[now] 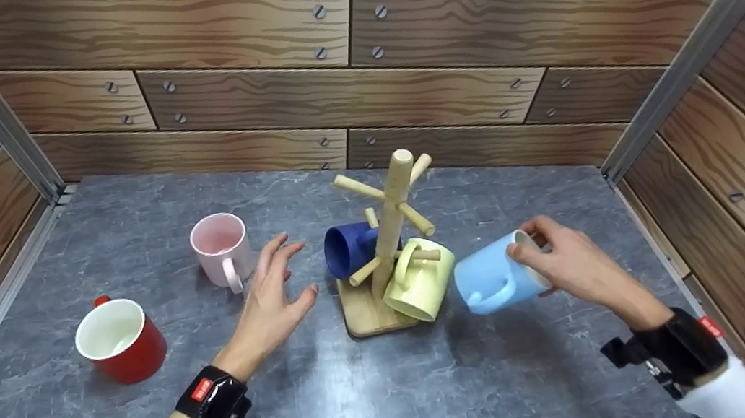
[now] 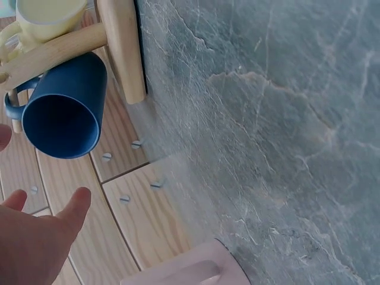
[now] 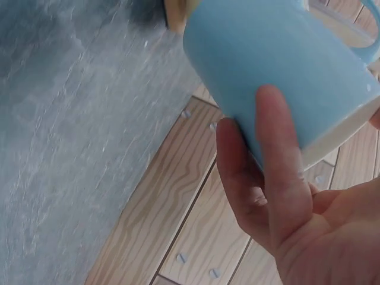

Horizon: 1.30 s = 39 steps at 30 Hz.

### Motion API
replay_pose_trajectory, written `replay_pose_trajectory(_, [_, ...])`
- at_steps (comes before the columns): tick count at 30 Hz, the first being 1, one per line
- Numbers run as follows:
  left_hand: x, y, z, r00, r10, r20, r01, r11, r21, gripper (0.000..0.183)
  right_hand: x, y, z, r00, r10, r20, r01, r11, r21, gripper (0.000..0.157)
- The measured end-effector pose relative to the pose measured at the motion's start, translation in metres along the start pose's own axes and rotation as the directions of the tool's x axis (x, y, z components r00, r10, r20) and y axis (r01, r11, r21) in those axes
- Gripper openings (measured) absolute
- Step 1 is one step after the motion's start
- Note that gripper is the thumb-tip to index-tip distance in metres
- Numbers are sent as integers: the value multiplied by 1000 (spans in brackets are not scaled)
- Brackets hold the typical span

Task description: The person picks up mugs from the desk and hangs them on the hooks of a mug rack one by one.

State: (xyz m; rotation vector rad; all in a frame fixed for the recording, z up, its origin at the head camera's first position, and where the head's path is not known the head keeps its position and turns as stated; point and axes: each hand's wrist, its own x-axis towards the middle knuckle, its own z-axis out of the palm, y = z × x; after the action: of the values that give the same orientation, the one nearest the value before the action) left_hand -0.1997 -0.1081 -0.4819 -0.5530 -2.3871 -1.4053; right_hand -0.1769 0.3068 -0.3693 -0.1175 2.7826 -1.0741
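Observation:
My right hand (image 1: 565, 258) grips a light blue mug (image 1: 495, 275) near its rim, thumb on one side and fingers on the other. The mug is tilted on its side, its handle toward the front and its base toward the stand. In the right wrist view, fingers (image 3: 279, 142) lie along the mug's wall. My left hand (image 1: 273, 303) is spread and holds nothing, between a pink mug (image 1: 221, 248) and the wooden mug stand (image 1: 387, 236). A yellow-green mug (image 1: 426, 281) and a dark blue mug (image 1: 345, 251) hang on the stand's lower pegs.
A red mug (image 1: 126, 346) with a white inside stands upright at the left. The stand's upper pegs (image 1: 358, 187) bear no mugs. Wood-patterned walls (image 1: 241, 103) enclose the grey marbled table (image 1: 343, 417) at the back and both sides.

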Motion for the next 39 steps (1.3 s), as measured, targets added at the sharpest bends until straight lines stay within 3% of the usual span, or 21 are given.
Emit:
replay_pose_trajectory(9, [-8,8,1,998,33,60,-35,999,25,63,-14,-5,16,999,-19,42,20,999,-42,55])
replay_pose_trajectory(15, [-9,10,0,981,3,192,-7,1000,19,55,-10,-4,22,998,-8,67,8,1000,3,50])
replay_pose_trajectory(18, [-11,11,2,955,-17,297,26,999,-27,49,-9,-5,28,993,-13,114,6,998,68,47])
replay_pose_trajectory(21, [-15,17,7,912,-33,408,61,997,-56,51,-8,-6,35,984,-29,178,4,991,137,45])
replay_pose_trajectory(24, [-20,24,15,873,-28,487,55,998,-42,59,-7,-5,41,969,-38,246,-17,975,220,45])
replay_pose_trajectory(28, [-22,34,25,857,7,515,11,999,-31,68,-4,-6,45,954,-34,297,-67,944,322,46])
replay_pose_trajectory(35, [-26,45,45,794,20,608,115,977,-182,105,-4,-10,62,949,-8,314,-134,894,428,47])
replay_pose_trajectory(36, [-26,46,49,794,26,608,132,968,-213,109,-5,-11,65,950,-6,311,-138,889,436,47])
replay_pose_trajectory(37, [-27,47,53,804,33,594,139,960,-241,111,-5,-13,68,952,-6,305,-137,885,444,47])
replay_pose_trajectory(39, [-29,48,62,839,42,542,145,944,-297,110,-6,-17,73,958,-10,287,-128,879,459,46])
